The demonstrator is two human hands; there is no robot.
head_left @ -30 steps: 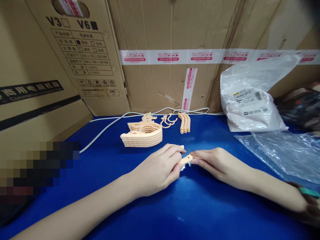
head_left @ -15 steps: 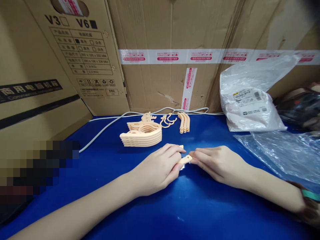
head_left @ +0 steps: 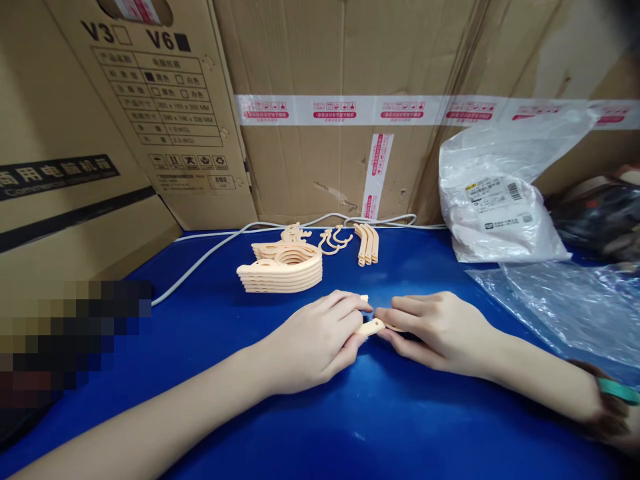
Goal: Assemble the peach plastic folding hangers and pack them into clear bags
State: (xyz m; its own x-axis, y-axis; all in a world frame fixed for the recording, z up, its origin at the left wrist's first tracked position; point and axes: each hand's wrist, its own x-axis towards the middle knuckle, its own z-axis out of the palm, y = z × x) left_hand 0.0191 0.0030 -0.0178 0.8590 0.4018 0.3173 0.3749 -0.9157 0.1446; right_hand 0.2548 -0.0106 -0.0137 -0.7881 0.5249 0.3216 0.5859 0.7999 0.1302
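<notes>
My left hand (head_left: 320,340) is closed around a cream plastic hanger piece (head_left: 371,327). Its rounded end with a small hole sticks out past the thumb, and most of it is hidden under the fingers. Close by on the right, the fingertips of my right hand (head_left: 435,330) pinch a thin cream hanger arm (head_left: 393,327), of which only a sliver shows. The two pieces meet, or nearly so, between my hands; the exact join is hidden. Behind my left hand is a neat stack of cream folded hangers (head_left: 283,270).
Beyond the stack lie loose cream hooks (head_left: 334,240) and several curved hanger arms (head_left: 369,245). A grey cable (head_left: 200,257) runs along the cardboard boxes (head_left: 310,167) at the back. To the right are a white plastic bag (head_left: 500,200) and a clear plastic sheet (head_left: 560,307).
The right fingers have shifted slightly, showing a bit of the thin hanger arm under them. The held hanger piece sits slightly lower in view. The stack and loose parts stay put.
</notes>
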